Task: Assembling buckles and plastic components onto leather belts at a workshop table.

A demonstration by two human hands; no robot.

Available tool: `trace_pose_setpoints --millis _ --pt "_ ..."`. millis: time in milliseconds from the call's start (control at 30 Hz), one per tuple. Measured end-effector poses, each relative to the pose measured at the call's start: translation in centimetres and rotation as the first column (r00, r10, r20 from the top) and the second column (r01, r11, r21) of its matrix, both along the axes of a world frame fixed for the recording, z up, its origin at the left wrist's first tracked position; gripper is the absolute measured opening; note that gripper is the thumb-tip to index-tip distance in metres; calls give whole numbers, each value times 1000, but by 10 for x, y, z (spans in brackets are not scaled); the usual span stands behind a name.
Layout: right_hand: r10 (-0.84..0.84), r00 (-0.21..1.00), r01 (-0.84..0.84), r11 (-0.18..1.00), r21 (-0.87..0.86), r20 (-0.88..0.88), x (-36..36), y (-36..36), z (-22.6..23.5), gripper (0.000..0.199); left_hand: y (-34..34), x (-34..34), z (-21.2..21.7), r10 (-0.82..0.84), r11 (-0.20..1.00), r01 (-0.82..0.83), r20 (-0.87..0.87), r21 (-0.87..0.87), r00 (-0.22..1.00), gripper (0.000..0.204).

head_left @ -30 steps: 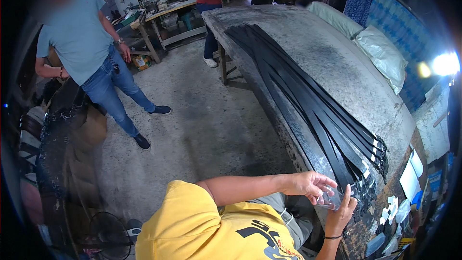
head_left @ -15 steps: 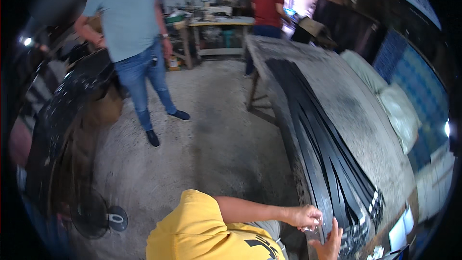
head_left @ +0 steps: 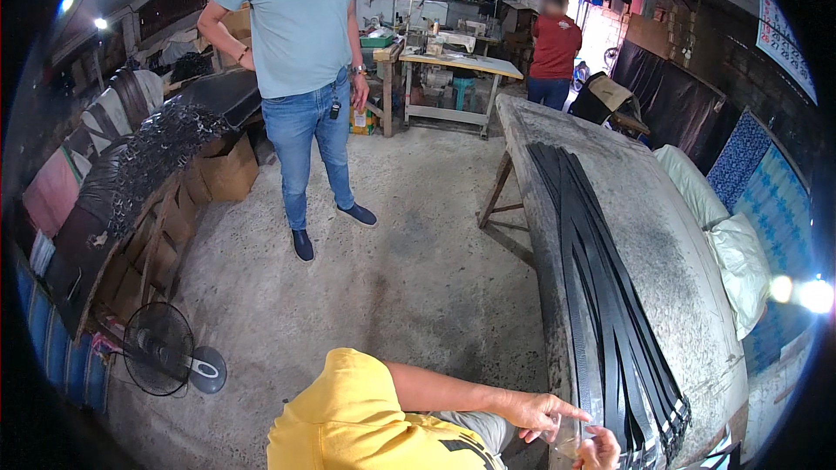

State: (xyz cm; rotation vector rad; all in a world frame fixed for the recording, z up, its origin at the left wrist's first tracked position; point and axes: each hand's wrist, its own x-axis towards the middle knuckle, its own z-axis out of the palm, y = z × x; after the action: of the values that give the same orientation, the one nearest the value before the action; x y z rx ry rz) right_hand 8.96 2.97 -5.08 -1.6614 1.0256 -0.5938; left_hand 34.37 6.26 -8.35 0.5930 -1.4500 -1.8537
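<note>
Long black belt-like straps (head_left: 614,322) lie side by side along the near edge of the table, with whitish pieces at their close ends. Over these ends, at the lower right, both my hands meet. My left hand (head_left: 538,413) has its index finger stretched out to the right, while its other fingers curl on a piece of clear plastic (head_left: 568,440). Just right of it, my right hand (head_left: 597,450) has bent fingers pinched at the other side of this plastic. The plastic is see-through, so its exact shape is hard to make out.
The long grey table (head_left: 670,252) runs away on my right, with white sacks (head_left: 736,270) along its far side. A person in a light blue shirt (head_left: 300,26) stands ahead, another in red (head_left: 556,48) farther back. A black fan (head_left: 159,348) stands lower left.
The view has swung left and become sharper. My left index finger is now stretched out, and my right hand has gone from spread fingers to bent ones near the plastic.
</note>
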Motion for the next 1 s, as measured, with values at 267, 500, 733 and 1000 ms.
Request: trace_pose_setpoints --millis 267,500,733,1000 --pt "-409 909 312 801 -511 -86 -104 -58 55 41 14 7 4 131 990 -129 -22 64 991 52" --pt "-480 869 208 575 -792 -120 -137 -126 86 55 17 -11 -6 74 995 -75 22 64 997 49" --pt "-551 827 60 288 -956 -114 -153 -208 100 74 24 -8 -15 159 985 -163 70 56 985 48" --pt "31 778 -332 869 -368 -628 -42 -158 114 87 19 -1 -9 216 975 -220 178 2 960 41"
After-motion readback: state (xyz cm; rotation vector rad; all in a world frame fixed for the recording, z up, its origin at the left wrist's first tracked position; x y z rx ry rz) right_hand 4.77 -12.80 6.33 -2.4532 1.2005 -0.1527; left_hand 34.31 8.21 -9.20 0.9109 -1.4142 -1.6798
